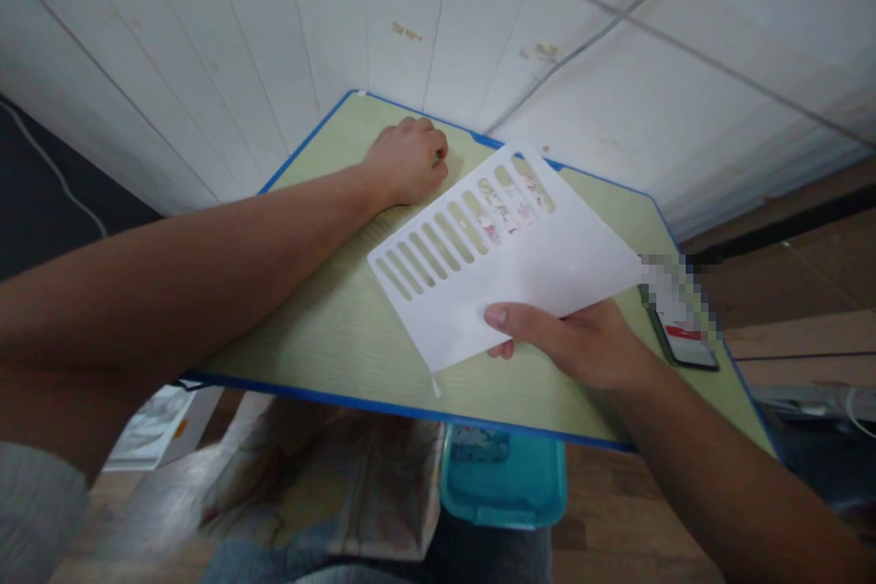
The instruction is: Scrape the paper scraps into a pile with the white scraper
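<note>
In my right hand (581, 338) is a thin white slotted sheet (458, 310), gripped at its near edge with the thumb on top and fingertips below. The sheet is tilted above a small table (328, 338). Long rounded slots run along its far side, widening to the right. Pink and grey print shows at several of the wider slots. A small pale strip hangs at its lower corner. My left hand (411, 160) rests near the table's far edge, left of the sheet. Its fingers are curled in, and whatever lies inside them is hidden.
A phone (684, 347), partly blurred out, lies at the table's right side. White panelled wall (411, 27) with a cable stands behind the table. Below the front edge are a teal plastic box (506, 484) and a patterned bag (328, 484).
</note>
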